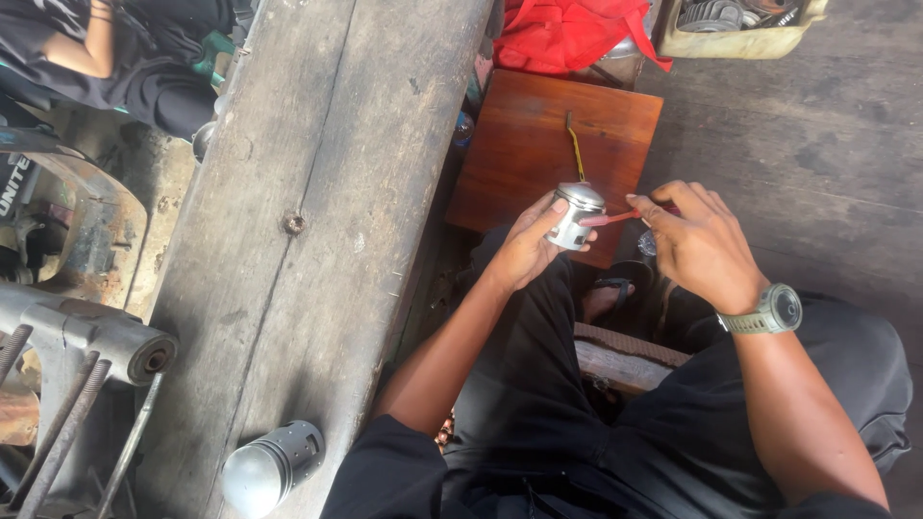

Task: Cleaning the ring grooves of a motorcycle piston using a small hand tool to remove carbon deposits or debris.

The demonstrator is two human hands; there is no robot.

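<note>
Nearest the camera, a second silvery metal piston with a domed crown (pixel 269 467) lies on its side at the near end of the long grey weathered wooden plank desk (pixel 317 192), well apart from both hands. Further out, above the lap in black trousers, the left hand (pixel 527 248) holds a small shiny silver metal piston (pixel 575 216), its grip wrapped around the skirt with the thumb resting on the crown. Just beside it, the right hand (pixel 700 245), with a grey-green wristwatch (pixel 772 309) on its wrist, has its grip pinched narrow on a thin red-handled tool (pixel 608 219) whose tip touches the piston's side. Behind the hands sits a reddish-brown square wooden board (pixel 538 144), and beyond it a crumpled red cloth bag (pixel 567 34).
</note>
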